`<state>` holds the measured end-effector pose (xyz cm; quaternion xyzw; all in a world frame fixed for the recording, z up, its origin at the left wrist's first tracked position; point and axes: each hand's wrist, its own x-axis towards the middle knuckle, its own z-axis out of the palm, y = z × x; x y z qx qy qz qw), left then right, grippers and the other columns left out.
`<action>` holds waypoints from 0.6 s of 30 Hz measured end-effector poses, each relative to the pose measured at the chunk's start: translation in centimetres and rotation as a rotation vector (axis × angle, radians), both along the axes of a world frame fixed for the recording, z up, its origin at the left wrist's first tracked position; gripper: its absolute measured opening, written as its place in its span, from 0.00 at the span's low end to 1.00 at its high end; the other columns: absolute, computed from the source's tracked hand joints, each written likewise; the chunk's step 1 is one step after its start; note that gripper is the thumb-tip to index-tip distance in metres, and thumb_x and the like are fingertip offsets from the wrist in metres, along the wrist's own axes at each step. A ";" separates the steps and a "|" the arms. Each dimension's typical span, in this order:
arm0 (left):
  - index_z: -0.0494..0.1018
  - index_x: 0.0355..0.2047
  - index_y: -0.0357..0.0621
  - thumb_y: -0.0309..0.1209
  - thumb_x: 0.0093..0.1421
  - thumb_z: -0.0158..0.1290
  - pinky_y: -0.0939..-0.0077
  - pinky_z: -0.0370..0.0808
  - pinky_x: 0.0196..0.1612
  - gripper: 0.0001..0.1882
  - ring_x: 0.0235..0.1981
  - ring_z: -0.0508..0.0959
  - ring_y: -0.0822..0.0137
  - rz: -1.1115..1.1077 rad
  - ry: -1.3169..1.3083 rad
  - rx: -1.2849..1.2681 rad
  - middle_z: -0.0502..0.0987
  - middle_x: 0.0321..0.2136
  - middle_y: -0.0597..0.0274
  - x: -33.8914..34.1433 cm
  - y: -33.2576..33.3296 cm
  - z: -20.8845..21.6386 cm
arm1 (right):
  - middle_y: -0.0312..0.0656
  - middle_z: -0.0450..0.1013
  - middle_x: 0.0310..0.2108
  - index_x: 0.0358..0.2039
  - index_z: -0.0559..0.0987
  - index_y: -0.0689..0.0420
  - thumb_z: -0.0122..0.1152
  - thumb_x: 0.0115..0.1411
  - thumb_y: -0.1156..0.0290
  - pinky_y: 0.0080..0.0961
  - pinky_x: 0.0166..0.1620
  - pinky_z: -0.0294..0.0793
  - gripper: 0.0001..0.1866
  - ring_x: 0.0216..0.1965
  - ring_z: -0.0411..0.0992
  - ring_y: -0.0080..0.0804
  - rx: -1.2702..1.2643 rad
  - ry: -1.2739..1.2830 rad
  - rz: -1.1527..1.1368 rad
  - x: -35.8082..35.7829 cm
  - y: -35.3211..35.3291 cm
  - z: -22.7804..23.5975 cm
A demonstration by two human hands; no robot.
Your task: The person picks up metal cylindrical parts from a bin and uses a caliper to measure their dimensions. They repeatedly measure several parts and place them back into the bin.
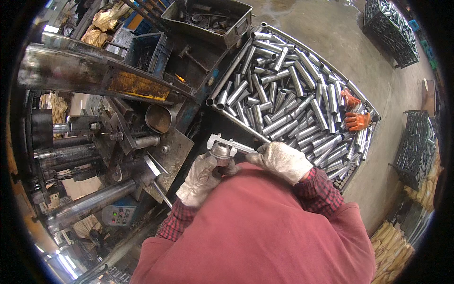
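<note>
My left hand (196,181), in a whitish work glove, is closed round a short metal tube (220,151) held upright in front of my chest. Its round upper end faces up, and the lower part is hidden by the glove and my red clothing. My right hand (280,162), gloved alike, grips the sliding end of a metal caliper (241,146). The caliper's jaws lie at the tube's upper end. I cannot tell whether they touch it.
A large bin (239,124) of shiny cut tubes stands ahead to the right, with orange gloves (357,121) on top. At left is a machine with thick cylinders (90,204), a metal cup (159,118) and a button panel (119,215). A hammer (193,59) lies near a scrap box (231,39).
</note>
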<state>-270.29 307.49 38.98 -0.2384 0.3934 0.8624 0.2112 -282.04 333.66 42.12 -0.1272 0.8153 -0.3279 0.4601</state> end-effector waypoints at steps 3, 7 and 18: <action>0.70 0.69 0.36 0.61 0.61 0.73 0.53 0.82 0.67 0.50 0.53 0.84 0.58 -0.027 0.019 -0.039 0.81 0.56 0.51 0.1 -0.2 -0.7 | 0.63 0.84 0.39 0.42 0.89 0.64 0.57 0.75 0.36 0.52 0.50 0.81 0.37 0.46 0.84 0.64 0.004 -0.001 0.006 -0.3 -0.2 0.2; 0.70 0.70 0.37 0.62 0.63 0.71 0.54 0.82 0.67 0.49 0.54 0.83 0.59 -0.039 0.052 -0.033 0.81 0.58 0.51 -0.2 -0.3 -1.3 | 0.63 0.85 0.40 0.43 0.89 0.64 0.57 0.75 0.35 0.52 0.51 0.81 0.37 0.46 0.84 0.63 0.014 0.009 0.018 -0.5 -0.2 0.2; 0.72 0.68 0.35 0.46 0.60 0.75 0.54 0.84 0.65 0.43 0.57 0.85 0.52 0.027 0.005 0.026 0.82 0.59 0.48 -1.4 0.2 0.1 | 0.63 0.84 0.38 0.44 0.89 0.63 0.56 0.75 0.34 0.51 0.49 0.81 0.38 0.45 0.84 0.63 -0.018 -0.008 -0.010 -0.7 -0.2 0.1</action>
